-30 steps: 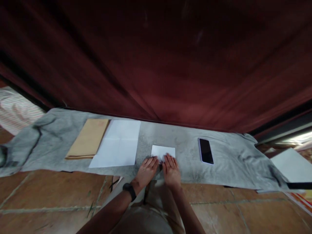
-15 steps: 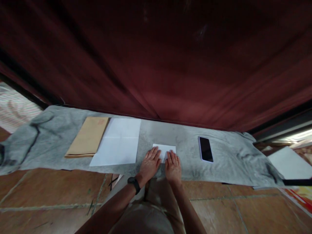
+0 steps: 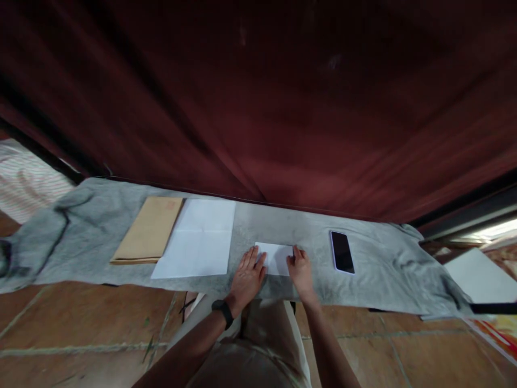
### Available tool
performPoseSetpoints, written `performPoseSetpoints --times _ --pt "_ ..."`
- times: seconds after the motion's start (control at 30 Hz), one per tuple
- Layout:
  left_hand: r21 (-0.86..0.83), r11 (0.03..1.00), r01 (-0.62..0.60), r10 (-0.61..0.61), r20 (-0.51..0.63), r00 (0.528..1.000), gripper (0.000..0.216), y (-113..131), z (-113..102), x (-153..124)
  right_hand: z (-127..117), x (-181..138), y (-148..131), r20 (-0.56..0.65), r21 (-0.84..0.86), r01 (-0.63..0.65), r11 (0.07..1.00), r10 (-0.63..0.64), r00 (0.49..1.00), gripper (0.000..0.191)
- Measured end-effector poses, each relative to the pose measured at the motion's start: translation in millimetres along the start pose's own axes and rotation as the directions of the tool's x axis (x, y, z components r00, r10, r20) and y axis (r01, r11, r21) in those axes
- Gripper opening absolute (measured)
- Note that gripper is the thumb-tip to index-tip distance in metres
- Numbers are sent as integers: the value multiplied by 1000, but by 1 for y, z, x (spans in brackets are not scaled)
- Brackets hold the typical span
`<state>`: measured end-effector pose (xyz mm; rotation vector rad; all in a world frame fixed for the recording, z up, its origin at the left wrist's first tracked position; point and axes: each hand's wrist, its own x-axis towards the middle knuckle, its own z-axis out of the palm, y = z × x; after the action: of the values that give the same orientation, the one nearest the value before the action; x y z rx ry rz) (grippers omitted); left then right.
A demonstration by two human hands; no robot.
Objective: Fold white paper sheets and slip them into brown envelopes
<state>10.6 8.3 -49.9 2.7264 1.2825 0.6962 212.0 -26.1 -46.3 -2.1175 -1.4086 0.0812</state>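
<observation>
A small folded white paper [image 3: 277,260] lies on the grey cloth in front of me. My left hand [image 3: 247,275] rests on its left edge with the fingers stretched out flat. At the right edge, my right hand [image 3: 301,270] has its fingers curled, pinching the paper between thumb and fingers. To the left lies a larger white sheet [image 3: 197,242] with a faint crease across it. A brown envelope stack [image 3: 149,229] sits beside that sheet, partly under or against its left edge.
A phone [image 3: 342,252] with a dark screen lies right of my hands. The grey cloth [image 3: 266,218] covers a narrow bench. Behind it hangs a dark red curtain [image 3: 283,134]. Tiled floor [image 3: 100,312] shows in front; a white board [image 3: 480,275] stands at far right.
My right hand has moved from lying flat on the small paper to its right edge, where the fingers have curled. My left hand stays flat at the left side.
</observation>
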Motion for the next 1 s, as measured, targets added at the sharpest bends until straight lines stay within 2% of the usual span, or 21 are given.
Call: performPoseSetpoints --times 0.13,0.3,0.67,0.83,1.0 --pt "-20 1000 3 -3 1 1000 43 1 1 -1 1 -6 -1 -2 31 -92 995 92 996 32" --pt "-46 999 14 -14 -1 1000 44 0 3 -2 -3 0 0 109 254 -217 943 195 975 26" --pt "-139 990 23 -22 11 1000 56 -2 -5 -7 -14 6 19 109 386 -237 891 212 971 35" --pt "-237 966 100 -118 -64 991 58 -7 -1 -9 -16 5 23 102 414 -257 873 236 966 38" --pt "-198 980 33 -42 -43 998 54 -8 -1 -7 -15 4 21 79 423 -277 863 270 960 36"
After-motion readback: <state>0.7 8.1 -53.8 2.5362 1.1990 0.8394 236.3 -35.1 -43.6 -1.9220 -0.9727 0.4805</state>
